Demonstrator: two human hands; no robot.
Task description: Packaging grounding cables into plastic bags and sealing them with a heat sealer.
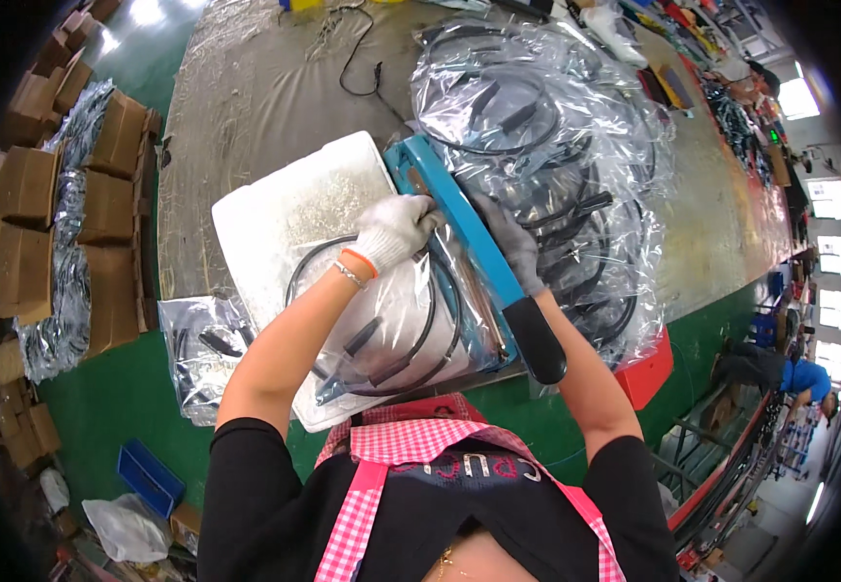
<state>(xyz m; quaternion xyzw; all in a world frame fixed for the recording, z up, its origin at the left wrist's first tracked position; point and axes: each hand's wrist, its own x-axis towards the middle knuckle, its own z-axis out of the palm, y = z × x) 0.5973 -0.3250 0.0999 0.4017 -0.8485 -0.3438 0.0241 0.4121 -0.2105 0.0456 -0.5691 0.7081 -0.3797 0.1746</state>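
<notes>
A blue bag sealer [474, 233] with a long black handle [535, 339] stands in front of me, its arm slanting toward my right. To its left, my left hand [396, 233], in a white knit glove, is closed on the edge of a clear plastic bag [381, 330]. Coiled black cable [430, 325] with thicker ends shows inside that bag. My right hand [512, 242], in a greyish glove, is just right of the sealer arm, against the bagged cables. The sealer arm partly hides its fingers, so their grip does not show.
A white foam slab [294, 204] lies under the bag. Clear bags of black cables [575, 184] pile up on the right; another bagged cable [202, 344] sits left. A thin black cord [357, 82] crosses the table [236, 126]. Cardboard boxes [110, 213] stand left, a red bin [648, 373] right.
</notes>
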